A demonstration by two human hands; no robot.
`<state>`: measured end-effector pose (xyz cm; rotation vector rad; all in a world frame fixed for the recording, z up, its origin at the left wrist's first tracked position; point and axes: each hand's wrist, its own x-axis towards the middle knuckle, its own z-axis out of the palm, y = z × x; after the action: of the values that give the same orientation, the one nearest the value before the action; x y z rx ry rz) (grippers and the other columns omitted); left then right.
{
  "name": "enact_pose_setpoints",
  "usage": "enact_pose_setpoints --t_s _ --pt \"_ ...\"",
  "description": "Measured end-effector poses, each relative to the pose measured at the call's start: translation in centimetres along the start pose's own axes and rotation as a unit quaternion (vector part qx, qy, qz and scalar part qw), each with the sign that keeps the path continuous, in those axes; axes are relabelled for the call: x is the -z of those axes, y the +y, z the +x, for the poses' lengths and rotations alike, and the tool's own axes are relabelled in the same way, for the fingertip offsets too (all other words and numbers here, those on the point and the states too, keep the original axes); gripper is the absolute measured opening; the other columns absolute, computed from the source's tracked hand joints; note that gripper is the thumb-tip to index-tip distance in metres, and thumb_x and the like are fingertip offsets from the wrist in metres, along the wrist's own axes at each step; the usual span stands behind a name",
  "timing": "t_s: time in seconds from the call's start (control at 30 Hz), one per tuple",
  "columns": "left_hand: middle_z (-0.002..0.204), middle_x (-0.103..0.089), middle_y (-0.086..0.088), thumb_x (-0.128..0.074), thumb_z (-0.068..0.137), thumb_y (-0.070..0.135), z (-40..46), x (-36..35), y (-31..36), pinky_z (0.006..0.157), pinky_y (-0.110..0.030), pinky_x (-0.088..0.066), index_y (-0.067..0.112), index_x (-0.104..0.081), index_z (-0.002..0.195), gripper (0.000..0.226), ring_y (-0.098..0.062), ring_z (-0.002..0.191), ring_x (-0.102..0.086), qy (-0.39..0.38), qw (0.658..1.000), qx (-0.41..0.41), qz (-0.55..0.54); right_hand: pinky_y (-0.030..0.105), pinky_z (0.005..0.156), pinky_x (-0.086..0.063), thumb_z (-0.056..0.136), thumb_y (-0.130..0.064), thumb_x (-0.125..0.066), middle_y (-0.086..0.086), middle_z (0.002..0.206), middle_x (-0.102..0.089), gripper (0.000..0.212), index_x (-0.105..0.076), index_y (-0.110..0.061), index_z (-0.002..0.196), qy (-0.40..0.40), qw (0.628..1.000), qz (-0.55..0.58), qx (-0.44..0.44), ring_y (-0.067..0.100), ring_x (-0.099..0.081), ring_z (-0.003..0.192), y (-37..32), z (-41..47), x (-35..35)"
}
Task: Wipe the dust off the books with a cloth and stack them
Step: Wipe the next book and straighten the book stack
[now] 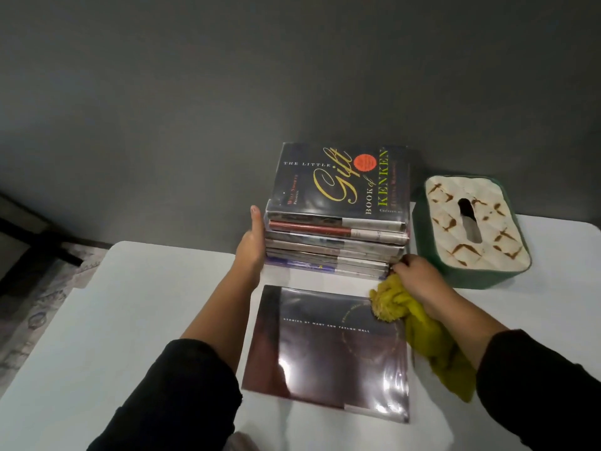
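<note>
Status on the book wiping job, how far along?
Mostly stacked: several books sit in a pile at the back of the white table, KenKen title on top. In hand: the left hand lies flat against the pile's left side, and the right hand, with the yellow cloth in its grip, is at the pile's right corner. Left: one dark book lies apart in front, unstacked.

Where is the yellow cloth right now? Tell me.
In the head view the yellow cloth is gripped in the right hand, right of centre, at the near right corner of the book stack, overlapping the single book.
</note>
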<state>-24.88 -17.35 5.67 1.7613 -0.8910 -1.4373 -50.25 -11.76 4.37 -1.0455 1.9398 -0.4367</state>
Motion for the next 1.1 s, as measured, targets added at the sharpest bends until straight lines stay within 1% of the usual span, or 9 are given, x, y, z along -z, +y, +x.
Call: enact_pose_setpoints --t_s 0.1,0.2,0.27,0.33,0.47,0.57,0.7,0.9,1.1 --pt "0.106 -0.070 -0.007 -0.034 0.047 0.101 0.9 0.2 0.2 0.098 -0.046 -0.047 0.023 -0.068 0.103 0.101 -0.028 0.104 -0.063 -0.024 0.999 0.020 0.018 0.045 0.087 -0.047 0.096 -0.017 -0.044 0.023 0.103 -0.062 0.028 -0.058 0.003 0.111 0.003 1.000 -0.007 -0.004 0.037 -0.058 0.096 0.0 0.4 -0.2" --pt "0.091 -0.064 -0.002 -0.032 0.073 0.087 1.0 0.4 1.0 0.082 -0.035 -0.049 0.024 -0.062 0.088 0.071 -0.020 0.087 -0.061 -0.036 0.998 0.043 0.000 0.043 0.083 -0.049 0.095 -0.014 -0.045 0.025 0.099 -0.062 0.026 -0.060 0.004 0.107 0.012 0.999 0.042 -0.025 0.038 -0.059 0.095 0.3 0.5 -0.5" --pt "0.084 -0.052 -0.003 -0.034 0.052 0.099 1.7 1.4 0.5 0.068 -0.034 -0.041 0.022 -0.056 0.079 0.084 -0.019 0.073 -0.050 -0.042 0.996 0.075 -0.025 0.039 0.081 -0.048 0.096 -0.014 -0.044 0.019 0.096 -0.061 0.026 -0.060 0.002 0.108 0.016 0.996 0.078 -0.042 0.036 -0.058 0.093 0.4 0.5 -0.7" --pt "0.089 -0.053 -0.010 -0.031 0.041 0.103 2.7 1.9 0.1 0.071 -0.034 -0.038 0.013 -0.058 0.087 0.105 -0.024 0.077 -0.048 -0.050 0.995 0.084 -0.025 0.040 0.086 -0.047 0.099 -0.019 -0.040 0.017 0.099 -0.060 0.030 -0.058 0.001 0.113 0.011 0.992 0.111 -0.057 0.034 -0.057 0.096 0.4 0.6 -0.6" --pt "0.099 -0.070 -0.009 -0.024 0.075 0.087 2.0 1.0 1.1 0.087 -0.035 -0.049 0.020 -0.063 0.112 0.085 -0.024 0.095 -0.066 -0.067 0.994 0.083 0.000 0.047 0.096 -0.045 0.100 -0.039 -0.032 0.018 0.107 -0.059 0.045 -0.053 -0.002 0.113 0.005 0.978 0.172 -0.115 0.034 -0.056 0.103 0.0 0.7 -0.5" --pt "0.103 -0.053 -0.004 -0.047 0.053 0.096 3.7 1.3 -0.1 0.082 -0.038 -0.038 0.030 -0.056 0.129 0.101 -0.024 0.096 -0.047 -0.063 0.996 0.070 -0.010 0.045 0.096 -0.046 0.100 -0.043 -0.029 0.016 0.106 -0.059 0.043 -0.052 -0.009 0.114 -0.011 0.968 0.210 -0.134 0.034 -0.056 0.104 -0.2 0.5 -0.5" --pt "0.102 -0.072 -0.008 -0.040 0.086 0.072 2.2 0.5 1.1 0.085 -0.038 -0.053 0.019 -0.067 0.108 0.063 -0.023 0.096 -0.069 -0.117 0.992 0.053 0.000 0.042 0.096 -0.045 0.102 -0.038 -0.026 0.016 0.107 -0.055 0.045 -0.048 -0.008 0.127 -0.028 0.966 0.218 -0.138 0.032 -0.054 0.108 -0.4 0.4 0.0" --pt "0.104 -0.072 -0.011 -0.038 0.090 0.067 2.7 0.3 1.0 0.087 -0.046 -0.054 0.018 -0.065 0.112 0.060 -0.030 0.102 -0.067 -0.131 0.990 0.056 -0.013 0.048 0.108 -0.033 0.098 -0.053 -0.020 0.012 0.142 -0.041 0.059 -0.033 -0.016 0.142 -0.064 0.984 0.125 -0.112 0.031 -0.041 0.127 -0.4 0.8 0.0" --pt "0.071 -0.073 -0.005 -0.033 0.094 0.061 3.1 0.8 0.6 0.051 -0.025 -0.056 0.013 -0.065 0.091 0.058 -0.016 0.061 -0.071 -0.166 0.982 0.088 -0.032 0.048 0.103 -0.039 0.094 -0.059 -0.028 0.014 0.132 -0.051 0.062 -0.044 -0.016 0.135 -0.070 0.985 0.120 -0.100 0.031 -0.050 0.117 -0.4 1.0 0.5"
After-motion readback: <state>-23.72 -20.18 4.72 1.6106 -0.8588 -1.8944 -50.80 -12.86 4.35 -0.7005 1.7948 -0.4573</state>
